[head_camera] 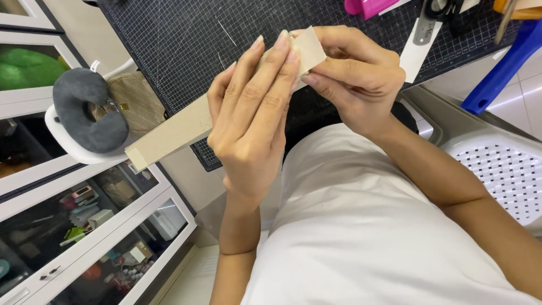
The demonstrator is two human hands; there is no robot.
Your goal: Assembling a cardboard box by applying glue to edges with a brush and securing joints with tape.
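Cardboard strip [175, 131]: a long, flat, tan strip is held in the air above the near edge of the dark cutting mat [169, 45], its free end pointing down-left toward the grey neck pillow [84, 116]
Left hand [251, 113]: fingers are laid together along the upper part of the strip, fingertips pressed at its top end; the thumb is hidden behind
Right hand [353, 73]: the top end of the strip is pinched between thumb and curled fingers, just beside the left fingertips
Done so far: the strip appears already cut to a long, even shape; its upper end looks bent or worked between the two hands, though the fold itself cannot be made out
Left: no finished form is seen; most of the strip is flat and unworked
Nearby: a blue handle [499, 70] and a white perforated stool [502, 169] are seen at right
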